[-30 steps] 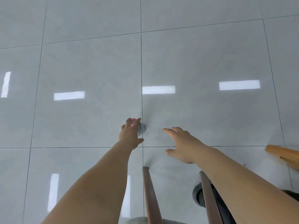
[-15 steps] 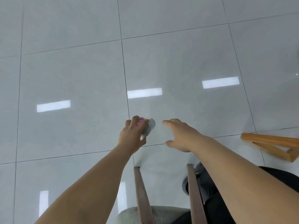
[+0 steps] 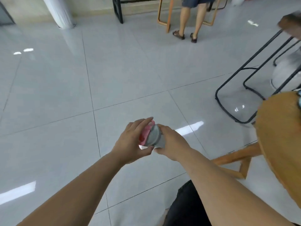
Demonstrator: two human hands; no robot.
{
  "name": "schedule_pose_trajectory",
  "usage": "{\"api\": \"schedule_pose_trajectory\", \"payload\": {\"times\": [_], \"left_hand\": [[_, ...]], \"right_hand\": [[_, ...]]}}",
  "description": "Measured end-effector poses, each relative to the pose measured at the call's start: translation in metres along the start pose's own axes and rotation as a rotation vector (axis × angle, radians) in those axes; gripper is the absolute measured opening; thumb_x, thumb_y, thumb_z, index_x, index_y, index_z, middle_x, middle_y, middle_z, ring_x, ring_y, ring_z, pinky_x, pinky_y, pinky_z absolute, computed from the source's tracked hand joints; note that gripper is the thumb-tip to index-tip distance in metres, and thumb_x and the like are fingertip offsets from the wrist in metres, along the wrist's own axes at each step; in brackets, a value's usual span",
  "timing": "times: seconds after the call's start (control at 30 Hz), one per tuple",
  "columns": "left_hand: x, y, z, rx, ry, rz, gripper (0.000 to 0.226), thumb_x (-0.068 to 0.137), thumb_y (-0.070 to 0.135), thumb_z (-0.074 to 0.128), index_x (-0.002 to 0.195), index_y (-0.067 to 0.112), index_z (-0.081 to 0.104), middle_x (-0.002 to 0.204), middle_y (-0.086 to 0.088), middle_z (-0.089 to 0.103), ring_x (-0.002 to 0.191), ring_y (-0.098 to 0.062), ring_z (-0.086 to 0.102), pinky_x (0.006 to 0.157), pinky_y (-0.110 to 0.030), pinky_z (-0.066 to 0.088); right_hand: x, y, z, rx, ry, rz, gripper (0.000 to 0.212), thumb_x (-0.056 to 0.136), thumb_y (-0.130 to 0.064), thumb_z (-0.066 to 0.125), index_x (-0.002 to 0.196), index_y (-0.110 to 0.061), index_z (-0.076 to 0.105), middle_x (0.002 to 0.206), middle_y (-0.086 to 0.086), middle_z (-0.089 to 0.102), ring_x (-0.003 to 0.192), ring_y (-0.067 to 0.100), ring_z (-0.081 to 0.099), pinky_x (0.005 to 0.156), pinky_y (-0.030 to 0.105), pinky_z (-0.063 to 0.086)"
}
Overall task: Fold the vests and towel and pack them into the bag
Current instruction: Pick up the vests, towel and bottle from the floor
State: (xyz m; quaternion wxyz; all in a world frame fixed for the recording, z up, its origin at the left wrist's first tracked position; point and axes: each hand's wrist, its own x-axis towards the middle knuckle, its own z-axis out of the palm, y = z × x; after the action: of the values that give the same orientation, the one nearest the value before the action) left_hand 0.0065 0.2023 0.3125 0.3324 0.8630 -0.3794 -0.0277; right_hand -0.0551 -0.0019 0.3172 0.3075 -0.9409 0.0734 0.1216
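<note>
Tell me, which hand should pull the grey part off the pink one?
Probably right. The right hand already wraps the grey part, while the left hand steadies the pink part.

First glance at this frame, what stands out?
Both hands meet at centre: the left hand and right hand together grip a small grey and pink object above the tiled floor. At the right edge a tan cushion fills the frame, with a black metal frame behind it. At the top, a second person's legs stand by a wooden chair.
</note>
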Motion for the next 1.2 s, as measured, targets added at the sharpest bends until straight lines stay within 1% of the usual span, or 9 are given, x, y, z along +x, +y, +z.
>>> {"api": "schedule_pose_trajectory", "payload": {"times": [0.1, 0.2, 0.37, 0.6, 0.73, 0.87, 0.93, 1.03, 1.2], "left_hand": [[0.032, 0.047, -0.011, -0.033, 0.038, 0.112, 0.101, 0.077, 0.043, 0.089, 0.161, 0.033, 0.034, 0.153, 0.02, 0.047, 0.134, -0.012, 0.048, 0.11, -0.031, 0.043], [0.059, 0.096, -0.017, -0.078, 0.068, 0.2, 0.101, 0.078, 0.042, 0.088, 0.162, 0.033, 0.031, 0.153, 0.018, 0.046, 0.136, -0.01, 0.047, 0.11, -0.032, 0.045], [0.096, 0.177, -0.016, -0.228, 0.098, 0.213, 0.11, 0.081, 0.053, 0.086, 0.164, 0.037, 0.017, 0.156, 0.011, 0.041, 0.136, -0.003, 0.048, 0.108, -0.024, 0.047], [0.141, 0.27, 0.028, -0.328, 0.012, 0.253, 0.099, 0.094, 0.063, 0.067, 0.165, 0.041, 0.002, 0.166, 0.014, 0.035, 0.142, -0.012, 0.05, 0.114, -0.034, 0.047], [0.158, 0.306, 0.061, -0.357, -0.06, 0.262, 0.075, 0.109, 0.041, 0.047, 0.167, 0.034, 0.001, 0.164, 0.005, 0.042, 0.142, -0.015, 0.05, 0.116, -0.036, 0.043], [0.182, 0.334, 0.102, -0.345, -0.144, 0.191, 0.083, 0.106, 0.026, 0.053, 0.166, 0.037, -0.003, 0.162, 0.0, 0.045, 0.142, -0.02, 0.05, 0.11, -0.032, 0.041], [0.19, 0.347, 0.122, -0.342, -0.179, 0.189, 0.091, 0.101, 0.029, 0.064, 0.164, 0.04, 0.0, 0.156, 0.005, 0.05, 0.137, -0.016, 0.054, 0.106, -0.025, 0.047], [0.197, 0.357, 0.153, -0.388, -0.191, 0.194, 0.086, 0.097, 0.025, 0.071, 0.162, 0.037, 0.016, 0.139, 0.017, 0.056, 0.124, -0.007, 0.058, 0.085, -0.002, 0.043], [0.208, 0.362, 0.201, -0.443, -0.141, 0.087, 0.088, 0.091, 0.023, 0.077, 0.158, 0.039, 0.023, 0.12, 0.039, 0.054, 0.105, 0.012, 0.061, 0.076, -0.001, 0.046]], "right_hand": [[-0.028, 0.003, -0.045, 0.105, 0.166, 0.004, 0.073, 0.08, -0.04, 0.085, 0.144, -0.038, 0.047, 0.126, -0.015, 0.064, 0.111, 0.015, 0.062, 0.092, 0.037, 0.055], [-0.058, 0.016, -0.088, 0.201, 0.285, 0.025, 0.073, 0.075, -0.042, 0.089, 0.138, -0.036, 0.052, 0.121, -0.016, 0.066, 0.112, 0.012, 0.062, 0.093, 0.035, 0.056], [-0.105, 0.038, -0.154, 0.359, 0.473, 0.091, 0.063, 0.074, -0.04, 0.092, 0.127, -0.035, 0.057, 0.118, -0.019, 0.065, 0.11, 0.003, 0.064, 0.085, 0.025, 0.055], [-0.164, 0.082, -0.227, 0.421, 0.674, 0.15, 0.062, 0.077, -0.035, 0.093, 0.127, -0.033, 0.057, 0.118, -0.019, 0.065, 0.112, 0.01, 0.064, 0.089, 0.03, 0.058], [-0.185, 0.117, -0.248, 0.417, 0.758, 0.202, 0.074, 0.072, -0.045, 0.095, 0.132, -0.027, 0.056, 0.124, -0.016, 0.066, 0.112, 0.012, 0.064, 0.092, 0.031, 0.057], [-0.198, 0.157, -0.26, 0.402, 0.84, 0.288, 0.069, 0.073, -0.05, 0.092, 0.128, -0.028, 0.056, 0.12, -0.015, 0.065, 0.109, 0.013, 0.063, 0.086, 0.029, 0.052], [-0.202, 0.172, -0.263, 0.407, 0.859, 0.331, 0.065, 0.077, -0.048, 0.089, 0.128, -0.026, 0.056, 0.114, -0.014, 0.063, 0.104, 0.011, 0.06, 0.084, 0.028, 0.049], [-0.202, 0.193, -0.264, 0.415, 0.859, 0.39, 0.062, 0.079, -0.044, 0.087, 0.128, -0.024, 0.056, 0.11, -0.011, 0.062, 0.101, 0.014, 0.06, 0.082, 0.029, 0.049], [-0.191, 0.229, -0.253, 0.473, 0.859, 0.439, 0.064, 0.076, -0.05, 0.088, 0.127, -0.029, 0.056, 0.109, -0.016, 0.058, 0.104, 0.013, 0.06, 0.084, 0.033, 0.054]]}}
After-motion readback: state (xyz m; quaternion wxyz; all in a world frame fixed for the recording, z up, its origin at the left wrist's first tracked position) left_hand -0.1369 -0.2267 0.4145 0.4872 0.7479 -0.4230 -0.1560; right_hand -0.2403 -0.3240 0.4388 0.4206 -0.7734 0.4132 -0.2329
